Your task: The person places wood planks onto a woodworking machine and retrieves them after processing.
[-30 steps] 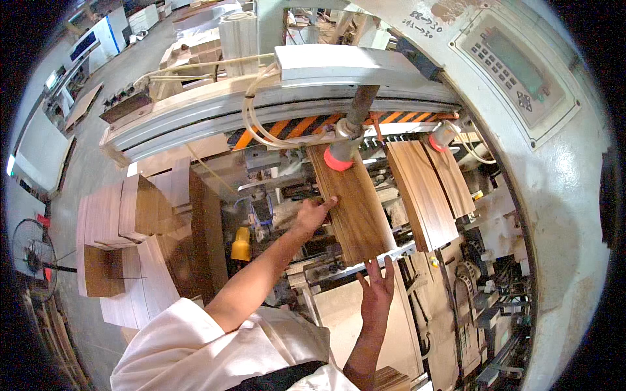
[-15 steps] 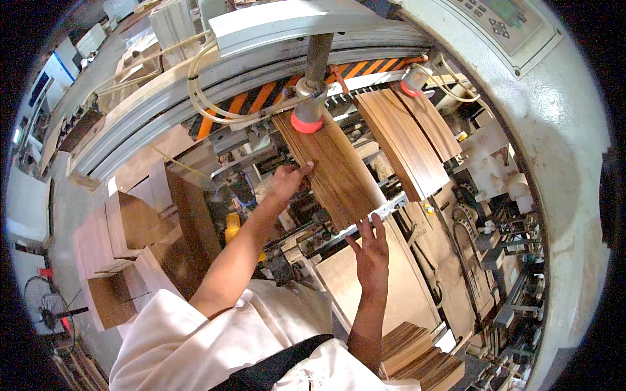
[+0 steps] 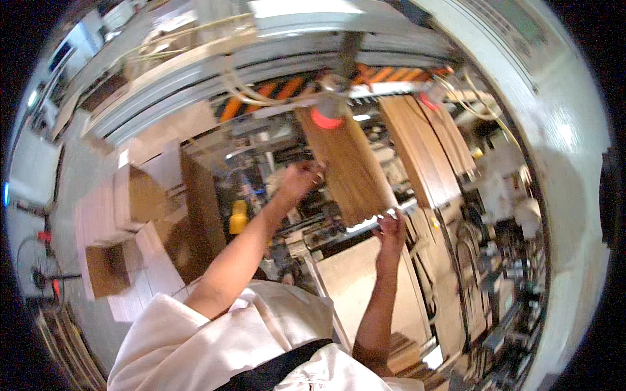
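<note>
A brown wood-grain board (image 3: 349,169) lies lengthwise before me in a machine, and a cylinder with a red pad (image 3: 327,117) stands over its far end. Along the board's left edge is my left hand (image 3: 301,180), its fingers bent and blurred, the tips at the edge. At the near end, by the right corner, my right hand (image 3: 390,234) has its fingers raised and bent a little apart. Whether those fingertips touch the board is blurred.
More brown boards (image 3: 420,150) sit to the right under a second red pad (image 3: 428,100). Stacked panels (image 3: 140,195) stand at the left, beside a yellow part (image 3: 238,217). A pale panel (image 3: 355,274) lies nearer me. A large grey machine housing (image 3: 567,163) curves along the right.
The whole view has shifted and blurred, with the machine and boards now farther right in the picture. My right hand's fingers, spread before, are more drawn in. My left hand stays by the board's edge.
</note>
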Demonstrator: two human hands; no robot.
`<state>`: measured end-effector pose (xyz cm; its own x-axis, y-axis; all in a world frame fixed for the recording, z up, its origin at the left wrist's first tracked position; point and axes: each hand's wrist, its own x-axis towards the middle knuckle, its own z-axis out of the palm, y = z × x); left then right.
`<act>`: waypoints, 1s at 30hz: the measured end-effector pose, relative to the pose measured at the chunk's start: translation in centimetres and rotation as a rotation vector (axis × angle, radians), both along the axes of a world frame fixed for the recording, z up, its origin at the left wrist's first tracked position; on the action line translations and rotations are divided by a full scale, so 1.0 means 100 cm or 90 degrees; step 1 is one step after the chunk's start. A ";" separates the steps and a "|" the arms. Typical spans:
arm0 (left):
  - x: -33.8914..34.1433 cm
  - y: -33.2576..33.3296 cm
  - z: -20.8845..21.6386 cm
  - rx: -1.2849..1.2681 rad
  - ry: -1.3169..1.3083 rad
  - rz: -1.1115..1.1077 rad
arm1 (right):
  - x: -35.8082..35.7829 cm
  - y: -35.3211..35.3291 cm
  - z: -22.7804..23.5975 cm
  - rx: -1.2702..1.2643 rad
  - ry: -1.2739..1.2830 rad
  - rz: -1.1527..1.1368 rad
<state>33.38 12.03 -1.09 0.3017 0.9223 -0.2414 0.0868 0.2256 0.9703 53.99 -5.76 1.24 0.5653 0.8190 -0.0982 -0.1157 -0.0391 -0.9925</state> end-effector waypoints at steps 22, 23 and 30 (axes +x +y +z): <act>-0.068 -0.094 0.019 0.290 0.497 -0.313 | 0.057 0.037 -0.052 -0.055 -0.195 -0.140; -0.071 -0.093 0.018 0.270 0.487 -0.313 | 0.069 0.039 -0.065 -0.043 -0.184 -0.110; -0.060 -0.095 0.001 0.276 0.402 -0.270 | 0.135 0.030 -0.096 -0.067 -0.333 -0.049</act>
